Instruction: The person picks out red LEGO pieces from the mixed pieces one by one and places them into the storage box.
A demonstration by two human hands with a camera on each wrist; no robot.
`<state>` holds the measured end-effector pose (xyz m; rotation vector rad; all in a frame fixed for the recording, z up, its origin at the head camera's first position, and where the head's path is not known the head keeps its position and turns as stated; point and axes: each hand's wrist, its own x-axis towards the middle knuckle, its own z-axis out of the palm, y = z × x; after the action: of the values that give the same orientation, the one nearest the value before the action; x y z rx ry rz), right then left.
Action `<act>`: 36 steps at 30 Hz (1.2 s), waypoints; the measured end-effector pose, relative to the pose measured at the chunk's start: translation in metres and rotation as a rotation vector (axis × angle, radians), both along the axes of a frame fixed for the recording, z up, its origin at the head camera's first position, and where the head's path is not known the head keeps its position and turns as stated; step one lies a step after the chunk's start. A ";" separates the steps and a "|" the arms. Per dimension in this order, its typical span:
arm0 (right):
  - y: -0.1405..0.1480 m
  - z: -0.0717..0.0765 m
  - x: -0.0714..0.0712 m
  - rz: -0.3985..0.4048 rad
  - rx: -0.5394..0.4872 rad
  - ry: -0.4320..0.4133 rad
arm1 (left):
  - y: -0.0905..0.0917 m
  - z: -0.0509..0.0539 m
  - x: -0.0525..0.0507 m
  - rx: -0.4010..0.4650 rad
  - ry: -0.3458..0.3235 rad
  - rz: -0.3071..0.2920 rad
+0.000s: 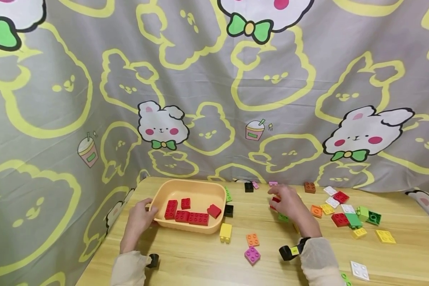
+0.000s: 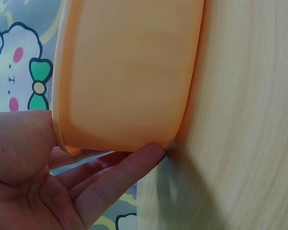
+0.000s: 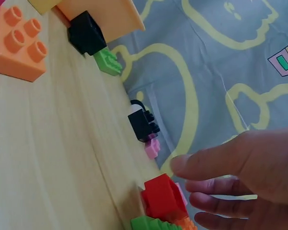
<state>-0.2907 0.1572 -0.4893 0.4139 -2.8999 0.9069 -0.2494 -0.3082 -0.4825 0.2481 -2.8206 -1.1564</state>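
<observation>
Head view shows a shallow, rounded peach-orange plastic tray (image 1: 201, 194) on the left part of a pale wood-grain table (image 1: 200, 266), with the left hand (image 1: 140, 217) clamped on its left end. Seen from the left wrist, the fingers lie against the outer wall, one tip at the lower corner, while the thumb side meets the rim; this pinch probably serves to steady the tray from outside, leaving its opening unobstructed. Inside are five studded red plastic bricks (image 1: 198, 218), seemingly gathered by colour, since no other colour shows among them.

Well to the tray's right, the right hand (image 1: 292, 204) reaches low over a glossy red block (image 3: 164, 197), thumb and fingers apart, apparently spread to fit around it. The right wrist view shows nothing held; whether a fingertip brushes the block, I cannot tell. A bright green studded brick (image 3: 153, 224) sits close against that block, perhaps why the hand comes in from above.

A tall yellow brick (image 1: 225, 233) and a black brick (image 1: 228, 211) stand outside the tray, just beside its right end, while two more red bricks (image 1: 340, 219) lie among mixed colours farther right.
</observation>
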 end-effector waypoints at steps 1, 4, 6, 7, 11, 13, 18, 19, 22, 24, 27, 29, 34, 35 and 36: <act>0.000 0.000 0.000 0.001 0.007 -0.011 | 0.000 0.000 -0.001 0.001 -0.002 -0.002; 0.001 -0.002 -0.001 -0.008 0.016 -0.047 | 0.001 0.001 -0.002 0.014 -0.005 -0.012; 0.000 -0.003 -0.003 -0.012 0.018 -0.063 | 0.000 0.002 -0.001 0.026 -0.007 -0.012; -0.001 -0.004 -0.004 -0.013 0.018 -0.070 | -0.001 0.001 -0.001 0.027 -0.009 -0.004; -0.004 -0.009 -0.007 -0.010 0.032 -0.077 | -0.003 0.000 0.001 0.029 -0.013 0.003; -0.004 -0.010 -0.009 -0.016 0.040 -0.079 | -0.004 0.000 0.001 0.023 -0.008 -0.002; -0.004 -0.005 -0.008 -0.036 0.022 -0.102 | -0.004 0.000 -0.001 0.020 0.002 -0.012; -0.004 -0.004 -0.008 -0.040 0.017 -0.103 | -0.004 0.000 -0.001 0.019 0.001 -0.010; -0.004 0.000 -0.006 -0.046 0.005 -0.076 | -0.003 0.000 -0.001 0.021 -0.002 -0.009; -0.005 0.002 -0.005 -0.040 0.007 -0.033 | -0.003 0.000 -0.001 0.023 -0.003 -0.008; -0.008 0.003 -0.003 -0.022 0.001 0.043 | -0.003 0.000 0.000 0.022 -0.003 -0.006; -0.010 0.004 -0.001 -0.018 -0.007 0.086 | -0.003 -0.001 0.000 0.017 -0.002 -0.004; -0.019 0.011 0.005 -0.012 -0.041 0.127 | -0.002 -0.001 0.001 0.019 -0.007 -0.011; -0.022 0.012 0.006 -0.010 -0.050 0.128 | -0.002 -0.001 0.001 0.025 -0.008 -0.015; -0.024 0.014 0.008 -0.005 -0.058 0.126 | -0.001 -0.001 0.001 0.026 -0.010 -0.017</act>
<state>-0.2826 0.1331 -0.4751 0.4426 -2.7528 0.9255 -0.2489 -0.3096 -0.4831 0.2328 -2.8229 -1.2000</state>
